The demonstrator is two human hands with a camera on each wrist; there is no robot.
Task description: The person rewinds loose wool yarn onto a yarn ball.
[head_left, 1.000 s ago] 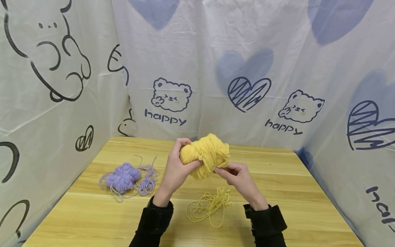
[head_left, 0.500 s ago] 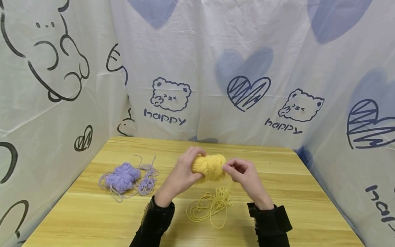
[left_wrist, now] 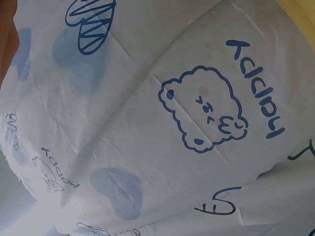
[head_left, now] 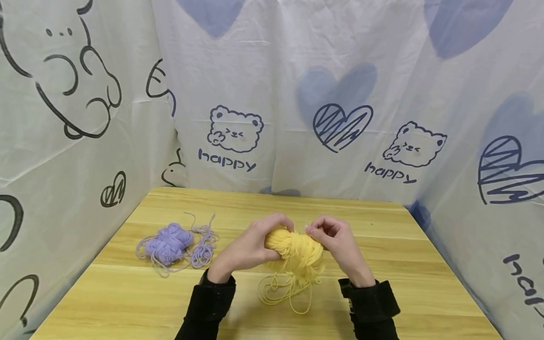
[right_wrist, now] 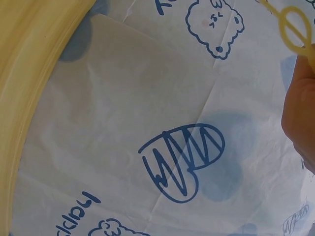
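In the head view, my left hand grips one end of a yellow yarn ball held over the table. At the ball's upper right side, my right hand pinches the yellow yarn between thumb and forefinger. A thin loop of yellow yarn stands out by the right hand in the right wrist view. Loose yellow yarn strands lie in loops on the table below the ball, partly covered by it. The left wrist view catches only a sliver of the left hand.
A purple yarn ball lies on the left of the wooden table, with a loose purple yarn tangle beside it. White printed curtains enclose the table at the back and sides.
The yellow ball has come down lower and tilted its right end toward the table, over the loose strands. My right hand has moved from its lower right side to its upper right.
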